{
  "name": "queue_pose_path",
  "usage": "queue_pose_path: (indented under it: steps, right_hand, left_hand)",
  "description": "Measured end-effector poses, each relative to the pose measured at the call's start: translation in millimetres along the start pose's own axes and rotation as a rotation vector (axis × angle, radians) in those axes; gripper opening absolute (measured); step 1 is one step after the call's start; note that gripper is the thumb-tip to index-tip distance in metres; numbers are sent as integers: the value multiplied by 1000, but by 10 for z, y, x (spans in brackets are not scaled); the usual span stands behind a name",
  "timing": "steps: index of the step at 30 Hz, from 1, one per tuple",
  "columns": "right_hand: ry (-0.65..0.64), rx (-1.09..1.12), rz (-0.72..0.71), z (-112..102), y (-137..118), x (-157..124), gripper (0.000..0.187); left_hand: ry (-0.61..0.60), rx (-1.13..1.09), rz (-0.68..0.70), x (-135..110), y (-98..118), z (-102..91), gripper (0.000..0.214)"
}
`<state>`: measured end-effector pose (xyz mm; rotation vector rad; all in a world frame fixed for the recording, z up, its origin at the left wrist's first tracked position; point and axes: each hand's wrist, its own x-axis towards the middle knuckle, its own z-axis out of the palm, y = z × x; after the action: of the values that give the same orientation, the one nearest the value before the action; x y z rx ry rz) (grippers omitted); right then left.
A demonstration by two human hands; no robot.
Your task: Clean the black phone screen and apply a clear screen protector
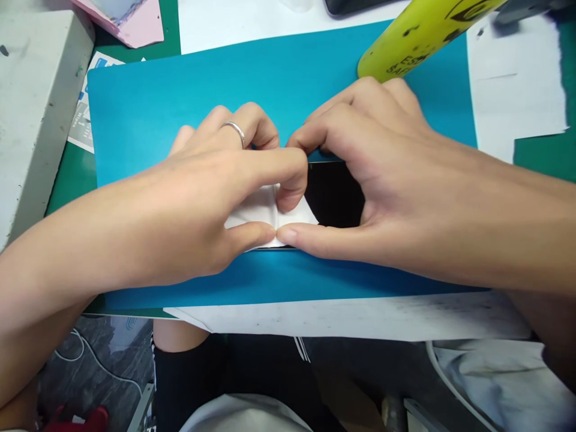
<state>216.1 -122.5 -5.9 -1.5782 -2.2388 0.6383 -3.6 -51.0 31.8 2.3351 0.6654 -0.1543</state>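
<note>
A flat, glossy black panel (335, 192), like a phone screen, lies on the blue mat (180, 90). Over its left part is a thin white cloth or wipe (256, 207), creased down the middle. My left hand (225, 174), with a ring on one finger, presses the wipe with bent index finger and thumb. My right hand (373, 162) spans the panel, its thumb at the near edge on the wipe and its fingers bent at the far edge. Both thumb tips nearly meet there. The panel's left end is hidden under my left hand.
Behind my right hand stands a yellow bottle (405, 45) with black "ESD" lettering. White paper (517, 78) lies at the right, more paper (360, 315) along the near edge. A pale box-like block (36, 90) is at the left, a pink item (139, 24) at the back.
</note>
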Motion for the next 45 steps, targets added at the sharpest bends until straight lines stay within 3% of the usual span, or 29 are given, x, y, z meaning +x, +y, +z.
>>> queue_pose_path:
  steps: [12, 23, 29, 35, 45]
  right_hand:
    - [-15, 11, -33, -16, 42, 16, 45]
    - [24, 6, 43, 51, -58, -5, 49]
    - [-17, -3, 7, 12, 10, 26, 48]
    - [-35, -13, -5, -4, -45, 22, 52]
    - [-28, 27, -21, -12, 51, 39, 42]
  left_hand:
    - [-34, -4, -18, 7, -4, -92, 23]
    - [-36, 38, 59, -24, -54, -56, 19]
    - [-79, 0, -1, 2, -53, -124, 23]
    - [-43, 8, 29, -30, -45, -77, 19]
    - [5, 13, 9, -3, -41, -63, 22]
